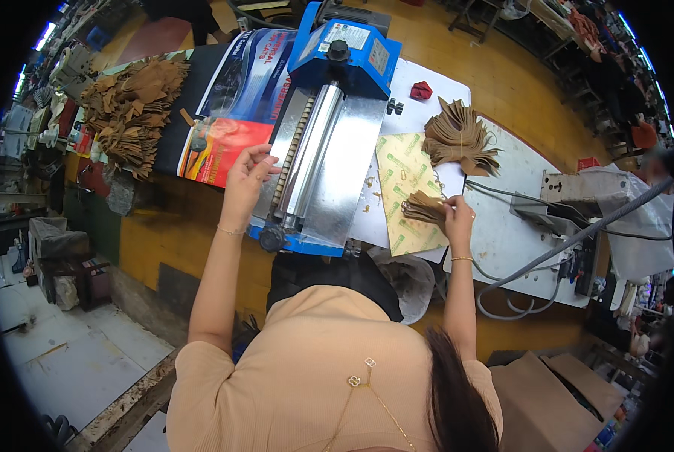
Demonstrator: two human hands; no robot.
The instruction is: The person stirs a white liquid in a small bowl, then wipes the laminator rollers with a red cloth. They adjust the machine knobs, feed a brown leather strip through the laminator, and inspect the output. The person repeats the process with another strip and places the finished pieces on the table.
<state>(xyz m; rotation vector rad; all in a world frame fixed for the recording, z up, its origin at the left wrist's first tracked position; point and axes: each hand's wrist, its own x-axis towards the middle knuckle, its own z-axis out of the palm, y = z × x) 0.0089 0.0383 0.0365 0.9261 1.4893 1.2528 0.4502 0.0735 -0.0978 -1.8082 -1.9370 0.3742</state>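
Note:
A blue machine (386, 47) with a long shiny metal roller (312, 151) stands in front of me on the table. At its left edge, beside the roller, is my left hand (251, 172), open, its fingers bent and apart; I see nothing in it. My right hand (459, 216) is closed on the right end of a small fanned stack of brown cut pieces (423, 207), with thumb and fingers pinching it. That stack lies over a yellow printed sheet (405, 169). Farther off, just beyond the sheet, sits a larger fanned bundle of brown cut pieces (461, 139).
A big heap of brown pieces (135, 105) lies at the far left, next to a colourful printed poster (239, 105). A crumpled red item (420, 90) is right of the machine. A grey hose (578, 233) and metal fixture (570, 184) occupy the right side.

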